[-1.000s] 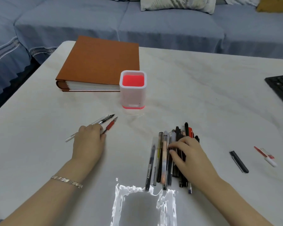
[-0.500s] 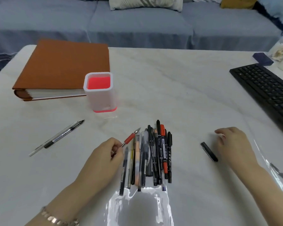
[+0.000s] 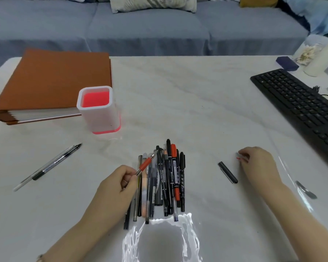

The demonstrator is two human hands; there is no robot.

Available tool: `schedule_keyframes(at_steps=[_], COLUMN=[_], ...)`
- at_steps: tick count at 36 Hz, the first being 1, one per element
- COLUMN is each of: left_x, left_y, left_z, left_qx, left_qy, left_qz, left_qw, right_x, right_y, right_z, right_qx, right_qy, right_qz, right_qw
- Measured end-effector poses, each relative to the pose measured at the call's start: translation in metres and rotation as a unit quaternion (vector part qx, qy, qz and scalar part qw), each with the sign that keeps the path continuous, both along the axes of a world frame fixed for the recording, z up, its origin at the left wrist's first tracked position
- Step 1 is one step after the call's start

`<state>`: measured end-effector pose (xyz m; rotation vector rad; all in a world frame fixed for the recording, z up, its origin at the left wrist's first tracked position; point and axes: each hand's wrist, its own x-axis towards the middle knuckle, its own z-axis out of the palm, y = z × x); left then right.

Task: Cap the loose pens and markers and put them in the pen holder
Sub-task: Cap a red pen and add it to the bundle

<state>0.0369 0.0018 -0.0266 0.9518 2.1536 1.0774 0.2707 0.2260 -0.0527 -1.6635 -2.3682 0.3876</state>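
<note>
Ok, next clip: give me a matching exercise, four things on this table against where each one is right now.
Things:
1 red-grip pen
2 black cap
3 pen holder
4 white-and-red piece

Places:
a by the brown binder
b at the right hand's fingertips
c held in the left hand
d on the table, between the pen pile and the right hand

Pairs: 1-c, 2-d, 3-a, 4-b

White marbled table (image 3: 187, 95) with bright glare near its front edge, blue-grey sofa (image 3: 140, 29) behind, pale cushion (image 3: 151, 3)
</note>
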Motion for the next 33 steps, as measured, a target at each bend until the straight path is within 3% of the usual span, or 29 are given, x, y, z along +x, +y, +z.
schedule_keyframes(at_steps=[7, 11, 15, 17, 20, 27, 31, 33], left_x=[0.004, 0.005, 0.005, 0.005, 0.006, 0.009, 0.010, 0.010], left_y=[0.002, 0.001, -0.001, -0.003, -0.006, -0.012, -0.014, -0.015], left_z=[0.006, 0.007, 0.011, 0.013, 0.016, 0.021, 0.023, 0.024], left_qx=[0.018, 0.022, 0.029, 0.034, 0.042, 0.042, 0.045, 0.048], left_qy=[-0.010, -0.019, -0.037, -0.044, -0.044, -0.059, -0.071, -0.076], left_qz=[-0.002, -0.001, 0.008, 0.011, 0.012, 0.016, 0.011, 0.011], left_qw=[1.000, 1.000, 0.999, 0.998, 0.998, 0.997, 0.996, 0.996], right_x=[-0.002, -0.018, -0.047, -0.059, -0.072, -0.079, -0.083, -0.084], right_y=[-0.004, -0.022, -0.049, -0.059, -0.073, -0.089, -0.098, -0.101], right_z=[-0.005, 0.005, 0.031, 0.041, 0.052, 0.056, 0.066, 0.071], right_qx=[0.037, 0.012, -0.057, -0.114, -0.240, -0.398, -0.422, -0.413], right_qy=[-0.038, 0.094, 0.292, 0.343, 0.428, 0.440, 0.491, 0.501], right_qz=[0.025, 0.072, 0.087, 0.065, 0.021, 0.015, 0.031, 0.032], right_qw=[0.998, 0.993, 0.951, 0.930, 0.871, 0.805, 0.761, 0.760])
